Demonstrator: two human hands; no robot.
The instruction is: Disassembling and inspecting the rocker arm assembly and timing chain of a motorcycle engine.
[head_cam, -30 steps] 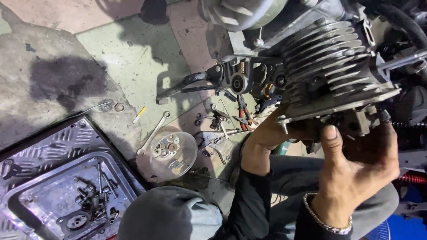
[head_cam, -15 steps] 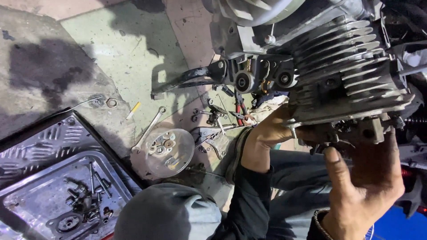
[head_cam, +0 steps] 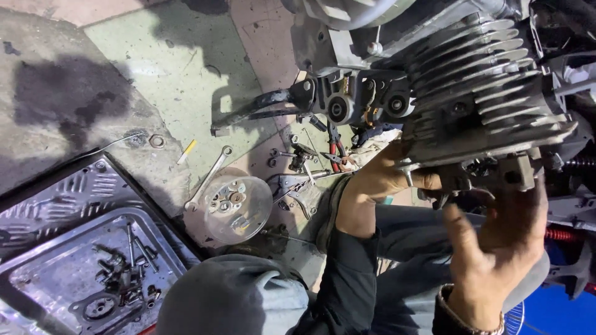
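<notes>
Left hand [head_cam: 379,180] pressed under the finned engine cylinder [head_cam: 484,105], grip closed on its lower edge, right hand [head_cam: 496,254] beside it with fingers spread apart, round metal dish [head_cam: 238,209] of bolts on the floor [head_cam: 161,80]

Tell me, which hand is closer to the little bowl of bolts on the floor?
The left hand. It grips the lower edge of the finned engine cylinder, on the side toward the bowl. The right hand is open farther away.

Finned engine cylinder [head_cam: 490,93] at both hands: dull grey cast metal, grimy. Round bowl [head_cam: 238,208] left of left hand [head_cam: 379,180]: clear glossy plastic. Tray [head_cam: 37,279] beyond: shiny embossed metal. Floor [head_cam: 93,80]: rough, oil-stained concrete.
</notes>
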